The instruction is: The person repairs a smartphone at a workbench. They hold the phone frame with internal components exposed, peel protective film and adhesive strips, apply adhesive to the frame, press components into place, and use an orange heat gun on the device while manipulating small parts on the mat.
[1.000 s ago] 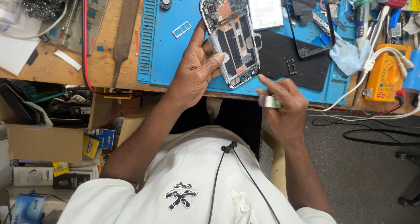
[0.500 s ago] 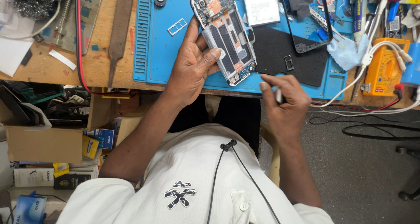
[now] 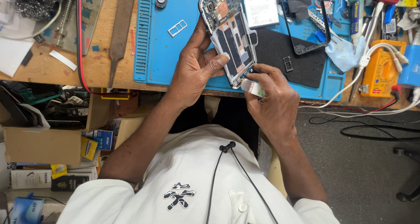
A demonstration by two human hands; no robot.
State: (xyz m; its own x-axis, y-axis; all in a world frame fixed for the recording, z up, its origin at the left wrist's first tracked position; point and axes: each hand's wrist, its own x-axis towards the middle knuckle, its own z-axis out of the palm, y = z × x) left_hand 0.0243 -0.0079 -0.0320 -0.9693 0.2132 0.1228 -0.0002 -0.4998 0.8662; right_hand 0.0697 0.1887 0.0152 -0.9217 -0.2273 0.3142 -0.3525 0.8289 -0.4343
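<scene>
Left hand (image 3: 194, 68) holds the opened phone (image 3: 229, 31) above the blue mat (image 3: 175, 53); right hand (image 3: 271, 99) pinches a small white tube (image 3: 252, 87) at the phone's lower end.

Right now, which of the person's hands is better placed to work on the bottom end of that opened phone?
The right hand, I'd judge. It holds a small white tube with its tip at the lower edge of the opened phone. The left hand is busy gripping the phone, thumb across its back, steadying it.
</scene>
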